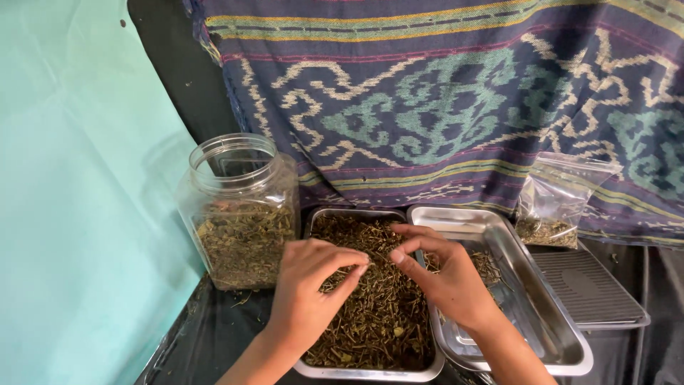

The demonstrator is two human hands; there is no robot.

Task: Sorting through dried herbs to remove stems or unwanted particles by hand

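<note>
While both hands [313, 289] [442, 274] hover, dried herbs [377, 314] beneath

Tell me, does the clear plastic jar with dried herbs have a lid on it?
No, the clear plastic jar stands open, its round mouth uncovered.

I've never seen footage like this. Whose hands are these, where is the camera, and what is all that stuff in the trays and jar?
The single picture comes from a camera worn on a person's head, looking down at their own bare hands. The left hand and right hand meet over a steel tray of dried twigs, fingertips pinching small bits of it. Beside it stands a second steel tray, nearly bare, with a few twigs. To the left is an open clear plastic jar part full of dried leaves. A clear plastic bag of herb leans against a patterned woven cloth.
</note>
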